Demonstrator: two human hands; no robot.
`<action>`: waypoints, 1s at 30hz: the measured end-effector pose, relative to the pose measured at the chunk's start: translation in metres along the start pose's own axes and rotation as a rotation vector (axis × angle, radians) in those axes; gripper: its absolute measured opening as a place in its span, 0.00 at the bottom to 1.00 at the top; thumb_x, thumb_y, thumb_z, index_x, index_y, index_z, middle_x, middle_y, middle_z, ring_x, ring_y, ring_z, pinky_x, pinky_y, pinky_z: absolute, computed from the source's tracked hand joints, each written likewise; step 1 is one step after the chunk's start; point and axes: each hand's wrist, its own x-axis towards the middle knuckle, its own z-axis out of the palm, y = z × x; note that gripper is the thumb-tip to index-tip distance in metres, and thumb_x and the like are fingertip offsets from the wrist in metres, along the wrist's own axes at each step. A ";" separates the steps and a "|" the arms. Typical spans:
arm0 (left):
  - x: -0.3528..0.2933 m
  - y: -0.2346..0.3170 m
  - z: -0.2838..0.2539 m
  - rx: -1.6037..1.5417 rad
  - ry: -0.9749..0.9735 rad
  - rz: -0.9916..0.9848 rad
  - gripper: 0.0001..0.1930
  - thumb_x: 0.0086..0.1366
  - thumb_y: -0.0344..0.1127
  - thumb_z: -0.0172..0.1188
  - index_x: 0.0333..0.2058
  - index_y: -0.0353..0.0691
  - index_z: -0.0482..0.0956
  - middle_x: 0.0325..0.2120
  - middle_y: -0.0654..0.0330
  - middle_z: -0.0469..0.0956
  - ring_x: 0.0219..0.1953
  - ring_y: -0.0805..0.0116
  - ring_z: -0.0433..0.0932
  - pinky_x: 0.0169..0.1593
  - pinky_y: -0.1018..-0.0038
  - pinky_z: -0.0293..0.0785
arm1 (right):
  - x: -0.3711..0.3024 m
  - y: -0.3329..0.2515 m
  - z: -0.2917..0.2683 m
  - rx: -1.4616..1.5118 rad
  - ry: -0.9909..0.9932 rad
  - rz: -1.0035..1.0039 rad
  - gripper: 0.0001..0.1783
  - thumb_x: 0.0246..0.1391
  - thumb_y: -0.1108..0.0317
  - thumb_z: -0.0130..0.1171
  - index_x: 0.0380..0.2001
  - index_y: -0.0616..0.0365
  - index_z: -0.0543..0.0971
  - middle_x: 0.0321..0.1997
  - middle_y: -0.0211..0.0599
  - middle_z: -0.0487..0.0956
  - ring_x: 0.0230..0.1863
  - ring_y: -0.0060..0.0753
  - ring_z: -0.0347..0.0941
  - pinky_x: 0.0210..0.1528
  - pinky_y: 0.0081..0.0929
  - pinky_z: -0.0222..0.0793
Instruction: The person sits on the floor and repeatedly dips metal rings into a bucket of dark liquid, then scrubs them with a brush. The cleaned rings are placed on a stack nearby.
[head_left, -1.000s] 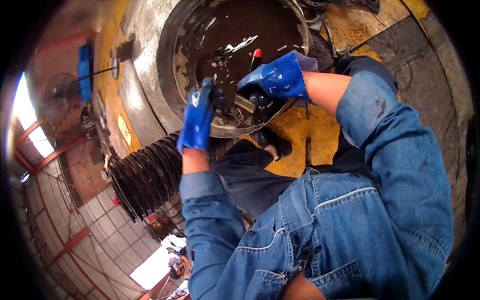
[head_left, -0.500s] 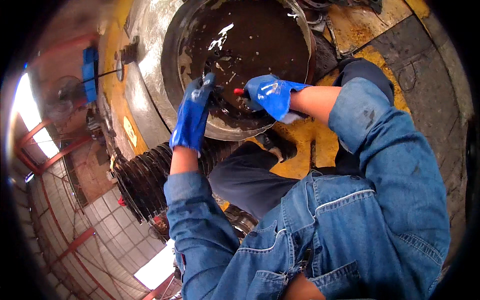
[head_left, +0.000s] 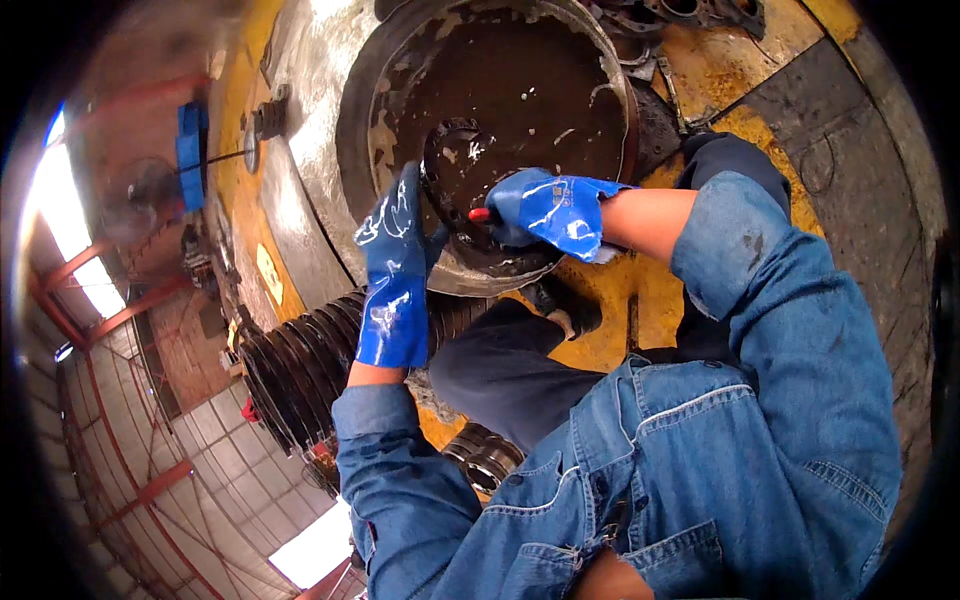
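A large round metal basin holds murky brown liquid. Partly above the liquid, near the basin's near left side, is a dark, wet metal ring, tilted. My left hand, in a wet blue rubber glove, grips the ring's left edge, fingers along the outside and thumb toward me. My right hand, gloved alike, is closed around a tool with a red end that points at the ring's near part. The rest of the tool is hidden by the glove, so its kind cannot be told.
Several dark ribbed rings are stacked on their sides left of my legs. More metal rings lie by my knee. Greasy metal parts sit beyond the basin at right. The yellow floor is stained.
The ring has risen and tilted, showing more above the liquid. My left hand has turned more upright beside it. My right hand, with the red-ended tool, has shifted slightly nearer me.
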 end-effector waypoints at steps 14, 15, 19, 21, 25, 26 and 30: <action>0.081 0.030 -0.002 0.712 -1.052 0.739 0.13 0.66 0.37 0.56 0.44 0.55 0.88 0.43 0.59 0.87 0.50 0.58 0.85 0.56 0.62 0.77 | 0.000 0.007 -0.045 -0.085 0.023 0.166 0.12 0.48 0.61 0.62 0.35 0.51 0.87 0.35 0.46 0.85 0.40 0.55 0.83 0.43 0.48 0.78; 0.081 0.031 -0.005 0.711 -1.044 0.762 0.13 0.65 0.37 0.58 0.44 0.56 0.88 0.42 0.58 0.86 0.50 0.57 0.85 0.55 0.61 0.77 | 0.001 0.009 -0.048 -0.114 0.039 0.189 0.12 0.48 0.61 0.62 0.35 0.50 0.87 0.35 0.45 0.85 0.40 0.54 0.83 0.43 0.48 0.78; 0.089 0.038 -0.013 0.631 -0.985 0.755 0.15 0.58 0.39 0.64 0.45 0.57 0.87 0.42 0.57 0.86 0.48 0.53 0.84 0.52 0.59 0.79 | 0.003 0.017 -0.075 -0.140 0.029 0.364 0.13 0.50 0.61 0.62 0.38 0.46 0.87 0.37 0.41 0.86 0.41 0.52 0.84 0.45 0.46 0.79; 0.093 0.034 -0.012 0.433 -0.929 0.691 0.15 0.53 0.39 0.67 0.42 0.55 0.87 0.40 0.54 0.85 0.46 0.49 0.83 0.50 0.57 0.80 | 0.006 0.032 -0.081 -0.187 0.167 0.329 0.13 0.53 0.59 0.61 0.41 0.44 0.87 0.36 0.40 0.86 0.42 0.50 0.84 0.45 0.47 0.79; 0.078 -0.023 -0.011 -0.163 -0.773 0.431 0.19 0.52 0.36 0.72 0.45 0.44 0.85 0.40 0.52 0.85 0.44 0.53 0.84 0.48 0.62 0.80 | -0.002 0.027 -0.102 -0.154 0.317 0.393 0.11 0.54 0.59 0.60 0.37 0.47 0.87 0.33 0.42 0.85 0.37 0.52 0.83 0.42 0.49 0.79; 0.074 -0.026 -0.017 -0.330 -0.777 0.241 0.20 0.53 0.35 0.71 0.46 0.43 0.84 0.40 0.53 0.85 0.44 0.57 0.83 0.50 0.64 0.79 | -0.004 0.028 -0.105 -0.153 0.330 0.398 0.11 0.53 0.60 0.60 0.36 0.48 0.87 0.32 0.43 0.85 0.37 0.52 0.83 0.40 0.48 0.79; 0.045 -0.045 -0.031 -0.723 -0.638 -0.259 0.27 0.57 0.35 0.73 0.54 0.32 0.78 0.41 0.58 0.84 0.44 0.69 0.80 0.53 0.70 0.75 | -0.007 0.015 -0.104 -0.204 0.284 0.331 0.10 0.53 0.60 0.62 0.33 0.51 0.87 0.31 0.48 0.83 0.35 0.53 0.83 0.35 0.46 0.78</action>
